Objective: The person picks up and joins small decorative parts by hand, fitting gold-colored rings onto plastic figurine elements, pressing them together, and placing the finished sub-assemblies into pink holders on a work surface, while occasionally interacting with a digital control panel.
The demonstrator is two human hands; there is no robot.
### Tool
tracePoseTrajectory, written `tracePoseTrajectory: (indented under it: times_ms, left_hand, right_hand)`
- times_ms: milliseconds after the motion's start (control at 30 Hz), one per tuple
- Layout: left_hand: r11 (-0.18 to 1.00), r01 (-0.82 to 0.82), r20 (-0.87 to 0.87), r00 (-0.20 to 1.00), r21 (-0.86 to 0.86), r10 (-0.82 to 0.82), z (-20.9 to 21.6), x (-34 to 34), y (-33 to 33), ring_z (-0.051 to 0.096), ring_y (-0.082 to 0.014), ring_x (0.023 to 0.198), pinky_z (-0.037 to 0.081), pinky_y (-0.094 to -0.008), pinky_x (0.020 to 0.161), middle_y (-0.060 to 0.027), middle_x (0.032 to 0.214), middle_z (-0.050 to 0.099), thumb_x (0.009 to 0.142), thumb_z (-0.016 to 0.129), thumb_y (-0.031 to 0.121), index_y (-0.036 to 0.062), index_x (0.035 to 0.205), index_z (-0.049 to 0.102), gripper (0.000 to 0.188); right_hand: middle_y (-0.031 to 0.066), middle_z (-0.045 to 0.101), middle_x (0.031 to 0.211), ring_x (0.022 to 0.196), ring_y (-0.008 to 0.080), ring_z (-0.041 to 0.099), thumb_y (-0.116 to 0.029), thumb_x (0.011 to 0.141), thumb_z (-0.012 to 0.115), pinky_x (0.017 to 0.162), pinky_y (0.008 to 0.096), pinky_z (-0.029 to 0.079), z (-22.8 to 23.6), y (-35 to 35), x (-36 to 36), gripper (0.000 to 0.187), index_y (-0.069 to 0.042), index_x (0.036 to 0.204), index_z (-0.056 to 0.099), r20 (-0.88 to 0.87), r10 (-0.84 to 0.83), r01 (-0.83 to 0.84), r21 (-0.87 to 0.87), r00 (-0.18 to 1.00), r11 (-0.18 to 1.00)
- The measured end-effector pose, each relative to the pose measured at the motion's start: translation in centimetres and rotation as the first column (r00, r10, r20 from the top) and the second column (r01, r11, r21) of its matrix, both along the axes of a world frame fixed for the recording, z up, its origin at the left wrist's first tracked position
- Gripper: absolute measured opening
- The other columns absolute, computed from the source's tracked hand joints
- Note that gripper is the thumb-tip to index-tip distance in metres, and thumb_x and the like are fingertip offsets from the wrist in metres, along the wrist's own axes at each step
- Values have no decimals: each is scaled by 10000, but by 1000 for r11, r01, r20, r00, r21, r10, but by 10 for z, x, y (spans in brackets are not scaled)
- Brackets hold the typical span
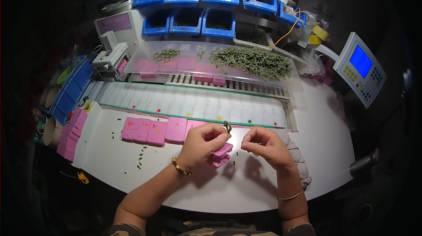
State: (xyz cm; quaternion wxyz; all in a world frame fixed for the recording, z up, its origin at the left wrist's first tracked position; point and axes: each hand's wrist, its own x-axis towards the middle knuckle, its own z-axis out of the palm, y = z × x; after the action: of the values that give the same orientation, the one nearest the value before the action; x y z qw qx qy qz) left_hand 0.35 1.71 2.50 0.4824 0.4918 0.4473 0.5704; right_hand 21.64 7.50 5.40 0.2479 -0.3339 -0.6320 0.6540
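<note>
Green loop (227, 127) work like this is best done, I would judge, low over the wide white table (220, 192), so a dropped piece shows against the pale top. Beyond the hands, a clear sheet (136, 63) bears a big heap of green pieces (250, 62), and pink blocks (176, 131) lie in a row to the left; the wrists should stay off that row.

The left hand (200, 146) ought to stay firm but light, turning the loop to the right hand (268, 148) rather than squeezing it flat. Its thumb and forefinger grip the loop, which stands up above their tips; pink pieces (223, 149) show just under that hand. The right thumb and forefinger are drawn together near the loop, apart from it (whether they pinch something tiny, I can't tell at this size). Small dark crumbs (237, 153) dot the table between the hands, and are best kept away from the fingertips.
</note>
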Motion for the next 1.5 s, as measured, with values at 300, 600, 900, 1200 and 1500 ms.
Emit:
tracePoseTrajectory:
  times_ms: [300, 600, 900, 1200, 1500]
  left_hand:
    - [958, 117, 143, 986, -263, -81, 5, -2, 0, 546, -33, 694, 448, -203, 615, 24, 778, 614, 883, 685, 147, 0, 885, 665, 148]
    - [996, -24, -363, 932, -83, -8, 26, -25, 56, 595, -68, 635, 481, -215, 584, -19, 744, 653, 863, 668, 134, -24, 838, 671, 160]
    - [958, -287, -715, 673, -17, 189, 107, -68, 182, 651, -122, 564, 522, -261, 525, -96, 719, 703, 804, 679, 98, -31, 855, 713, 142]
    - [988, -128, 113, 984, -91, 137, 54, -19, 95, 658, -127, 727, 578, -289, 568, -13, 774, 611, 913, 645, 171, 33, 925, 624, 141]
    - [971, 111, 585, 810, -210, 34, 7, 25, 11, 460, -33, 652, 384, -192, 564, 32, 768, 521, 946, 632, 305, 96, 859, 552, 241]
  right_hand:
    - [34, 674, 932, 731, 57, 547, -81, 910, 628, 587, 184, 412, 4, -6, -12, 169, -28, 1070, 630, -94, -172, 174, 10, 981, 985]
    - [23, 664, 921, 737, 45, 563, -90, 922, 615, 583, 177, 416, -2, -9, -11, 174, -10, 1076, 628, -253, -310, 329, 37, 916, 943]
    - [-11, 651, 876, 767, 51, 581, -100, 905, 642, 664, 209, 470, -18, -10, -18, 134, -40, 1023, 658, -179, -279, 308, 164, 944, 937]
    - [54, 641, 979, 823, 116, 611, -62, 848, 691, 648, 228, 487, -14, -19, -24, 227, -30, 1066, 633, -227, -344, 412, 459, 911, 787]
    - [105, 602, 1012, 915, 305, 588, 12, 727, 689, 783, 387, 498, -10, -41, -38, 308, -54, 1025, 647, -60, -188, 124, 928, 980, 351]
